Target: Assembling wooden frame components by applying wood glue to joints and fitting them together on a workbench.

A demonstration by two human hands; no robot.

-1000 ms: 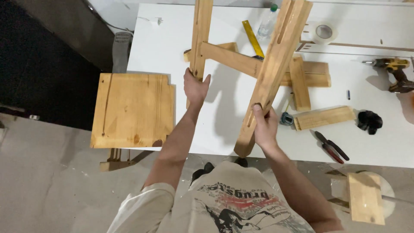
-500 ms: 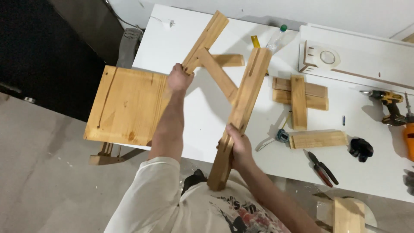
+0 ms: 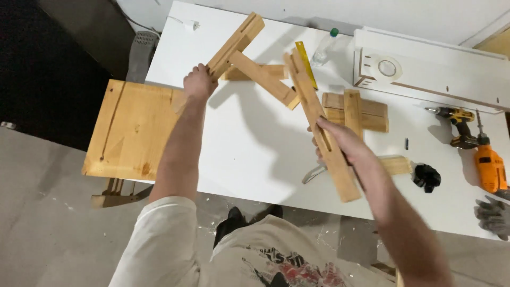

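A: Pine item, entry one: wooden frame [image 3: 263,78], two long slotted legs joined by a slanted crosspiece. Location?

B: It is held in the air above the white table [image 3: 249,159], touching nothing else. The left hand [image 3: 197,84] is closed round the lower part of the left leg. The right hand [image 3: 337,139] is wrapped round the middle of the right leg.

A: Step in hand?

B: By the look of it, the frame is being turned over and inspected, both grips firm. Any further turn calls for the two hands to move together, so the joint is not wrenched.

A: Surroundings?

B: A square wooden panel [image 3: 133,130] lies just left of the table. Crossed boards [image 3: 366,109] lie behind the right hand. A yellow drill [image 3: 454,119], an orange drill [image 3: 489,165] and a grey glove [image 3: 494,215] are at the far right.

A: Change from a second ago?

B: The legs then pointed almost straight away from the person. Now the whole frame leans left, and the right hand sits higher up its leg.
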